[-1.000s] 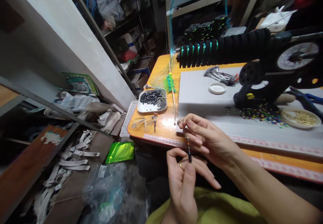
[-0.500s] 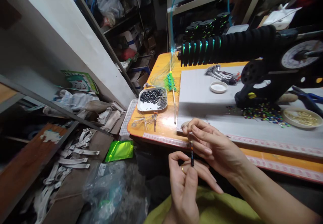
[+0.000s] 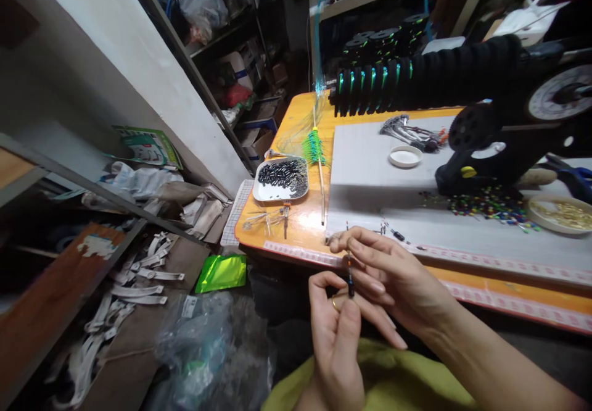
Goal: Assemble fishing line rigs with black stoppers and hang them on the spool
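Note:
In the lower middle, my left hand (image 3: pixel 340 343) pinches the black lower end of a thin strand (image 3: pixel 350 280) between thumb and fingers. The strand stands nearly upright, with small orange and dark pieces along it; its exact kind is unclear. My right hand (image 3: pixel 386 266) is closed round the strand's upper part, thumb and forefinger pinched together. A thin tip pokes up above those fingers. Just beyond the right hand, a small black cylinder on a thin line (image 3: pixel 398 236) lies at the board's front edge.
A white tray of black cylinders (image 3: pixel 272 194) stands on the orange table (image 3: pixel 296 115). Near it lies a stick wound with green line (image 3: pixel 315 149). The grey board (image 3: pixel 351 170) bears a white lid (image 3: pixel 406 158), colourful beads (image 3: pixel 490 207), a dish of gold pieces (image 3: pixel 562 213) and a black machine (image 3: pixel 481 133).
The view has shifted slightly. My right fingers have moved a little on the strand, and its tip now shows above them. The black cylinder at the board's edge has come into sight.

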The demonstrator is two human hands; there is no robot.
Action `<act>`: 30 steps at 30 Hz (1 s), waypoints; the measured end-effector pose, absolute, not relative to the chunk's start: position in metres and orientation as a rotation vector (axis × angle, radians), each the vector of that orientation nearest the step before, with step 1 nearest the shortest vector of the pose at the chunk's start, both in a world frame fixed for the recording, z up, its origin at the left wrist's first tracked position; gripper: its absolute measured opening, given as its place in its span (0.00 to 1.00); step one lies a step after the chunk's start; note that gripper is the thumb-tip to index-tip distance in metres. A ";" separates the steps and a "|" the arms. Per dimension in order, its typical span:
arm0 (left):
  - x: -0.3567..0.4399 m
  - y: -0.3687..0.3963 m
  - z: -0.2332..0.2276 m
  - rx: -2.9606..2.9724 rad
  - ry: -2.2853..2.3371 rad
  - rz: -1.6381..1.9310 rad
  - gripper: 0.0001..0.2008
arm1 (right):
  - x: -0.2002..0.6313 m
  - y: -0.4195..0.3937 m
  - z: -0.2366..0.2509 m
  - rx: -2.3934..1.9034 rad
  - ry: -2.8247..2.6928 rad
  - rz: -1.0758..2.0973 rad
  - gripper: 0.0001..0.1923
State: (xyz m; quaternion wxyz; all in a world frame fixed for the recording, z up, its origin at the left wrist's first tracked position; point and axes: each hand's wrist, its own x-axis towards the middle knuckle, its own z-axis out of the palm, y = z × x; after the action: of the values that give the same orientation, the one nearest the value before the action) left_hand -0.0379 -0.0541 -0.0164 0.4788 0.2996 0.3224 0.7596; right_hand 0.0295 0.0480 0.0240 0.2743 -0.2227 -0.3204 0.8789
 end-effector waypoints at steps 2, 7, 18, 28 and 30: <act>-0.038 -0.053 -0.015 0.742 0.789 1.852 0.06 | 0.028 0.053 0.029 -0.609 -0.850 2.321 0.14; -0.036 -0.054 -0.015 0.750 0.807 1.858 0.06 | 0.024 0.063 0.036 -0.618 -0.845 2.273 0.15; -0.031 -0.056 -0.023 0.742 0.785 1.878 0.05 | 0.029 0.053 0.026 -0.600 -0.803 2.296 0.15; -0.036 -0.055 -0.020 0.745 0.746 1.853 0.04 | 0.031 0.047 0.015 -0.581 -0.833 2.375 0.12; -0.037 -0.054 -0.018 0.762 0.761 1.852 0.05 | 0.030 0.051 0.019 -0.595 -0.843 2.352 0.13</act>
State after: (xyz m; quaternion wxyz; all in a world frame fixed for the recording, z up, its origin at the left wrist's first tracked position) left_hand -0.0370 -0.0541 -0.0184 0.4792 0.3123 0.3119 0.7586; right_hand 0.0298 0.0513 0.0190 0.2826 -0.2220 -0.3148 0.8785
